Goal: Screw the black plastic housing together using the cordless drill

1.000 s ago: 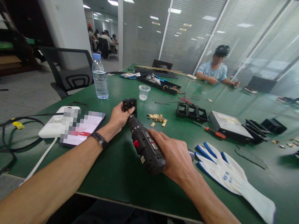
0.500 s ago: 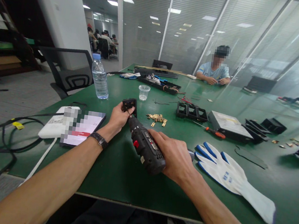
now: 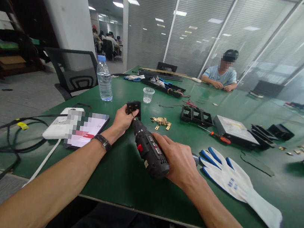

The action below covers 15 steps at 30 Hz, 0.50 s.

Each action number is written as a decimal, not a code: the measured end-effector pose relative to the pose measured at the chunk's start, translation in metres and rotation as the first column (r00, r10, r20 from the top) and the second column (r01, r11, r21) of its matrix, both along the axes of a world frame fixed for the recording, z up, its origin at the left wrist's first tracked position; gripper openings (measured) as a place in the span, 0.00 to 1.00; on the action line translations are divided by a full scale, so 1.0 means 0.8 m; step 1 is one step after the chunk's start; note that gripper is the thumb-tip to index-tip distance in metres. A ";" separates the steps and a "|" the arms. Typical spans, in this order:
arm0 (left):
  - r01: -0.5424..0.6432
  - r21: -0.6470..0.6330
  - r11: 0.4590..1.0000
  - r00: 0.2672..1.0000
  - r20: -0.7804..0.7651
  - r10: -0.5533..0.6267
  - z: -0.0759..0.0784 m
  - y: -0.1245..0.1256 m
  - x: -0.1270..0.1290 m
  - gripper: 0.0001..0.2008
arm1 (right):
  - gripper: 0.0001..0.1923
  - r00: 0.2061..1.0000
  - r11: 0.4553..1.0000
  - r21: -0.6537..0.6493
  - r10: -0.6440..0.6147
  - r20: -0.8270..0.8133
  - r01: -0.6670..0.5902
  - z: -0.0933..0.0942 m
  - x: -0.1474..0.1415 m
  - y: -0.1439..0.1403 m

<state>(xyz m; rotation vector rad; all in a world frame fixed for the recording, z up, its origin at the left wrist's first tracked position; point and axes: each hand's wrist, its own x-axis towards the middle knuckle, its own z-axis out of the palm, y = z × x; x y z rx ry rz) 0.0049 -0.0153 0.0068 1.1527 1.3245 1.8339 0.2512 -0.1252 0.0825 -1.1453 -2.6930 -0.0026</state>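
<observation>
My right hand point(image 3: 181, 159) is wrapped round the grip of a black cordless drill point(image 3: 151, 149) with a red switch on its side. The drill lies tilted, its bit pointing away from me at a small black plastic part point(image 3: 134, 106). That part is pinched in my left hand point(image 3: 122, 120), just above the table; brass-coloured bits show on it. Whether the bit's tip touches a screw is hidden by my fingers. A heap of small brass plates point(image 3: 162, 122) lies on the table right of the part.
Behind are a clear plastic cup point(image 3: 148, 95) and a water bottle point(image 3: 105, 81). At left lie a phone point(image 3: 90, 130) and a white box with a cable point(image 3: 64, 124). Rightward are a glove point(image 3: 233, 176), a screwdriver point(image 3: 220, 137) and black frames point(image 3: 197, 116). A person point(image 3: 221, 74) sits across the table.
The whole view has shifted slightly, so things sit a little further right. Both hands keep the same hold on the drill and the black part.
</observation>
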 end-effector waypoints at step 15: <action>-0.006 0.037 0.999 0.999 -0.051 0.008 -0.003 0.001 -0.004 0.22 | 0.35 0.993 0.994 0.108 -0.017 0.114 0.005 -0.013 -0.010 -0.003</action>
